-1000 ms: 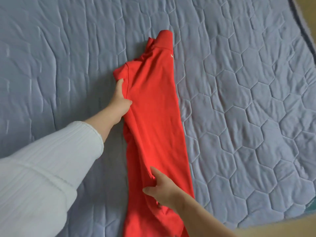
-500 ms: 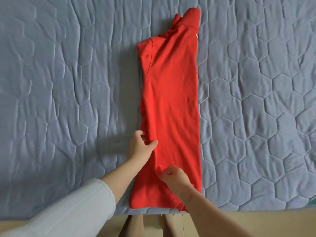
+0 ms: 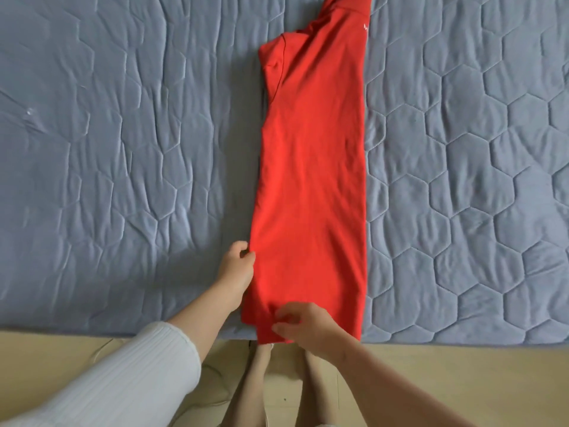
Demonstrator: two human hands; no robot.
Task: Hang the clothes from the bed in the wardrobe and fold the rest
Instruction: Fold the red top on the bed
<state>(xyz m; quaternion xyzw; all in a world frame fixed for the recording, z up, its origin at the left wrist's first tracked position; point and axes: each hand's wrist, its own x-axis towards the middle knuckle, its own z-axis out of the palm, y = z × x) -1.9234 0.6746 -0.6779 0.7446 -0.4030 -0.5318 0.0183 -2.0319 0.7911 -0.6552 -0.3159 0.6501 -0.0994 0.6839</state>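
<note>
A bright red cotton garment [image 3: 311, 167], folded lengthwise into one long narrow strip, lies flat on a bed covered by a grey-blue quilt stitched in hexagons [image 3: 123, 149]. The strip runs from the near edge of the bed straight away to the far side, where its collar end [image 3: 348, 7] reaches the top of the view. A small white mark shows on the right edge near that far end. The right edge of the strip is straight; the left edge bulges a little at the far shoulder seam.

The left hand [image 3: 235, 265], coming from a white ribbed sleeve [image 3: 129, 374], sits at the left edge of the red garment near the near end, fingers curled and pinching the fabric edge. The right hand [image 3: 303, 325], bare-armed, lies on the near hem of the garment, its fingers and thumb bent and gripping the cloth where it hangs slightly over the bed's near edge.

Below the bed edge is a pale beige floor [image 3: 462, 380], and the person's legs [image 3: 255, 392] show between the two arms.
</note>
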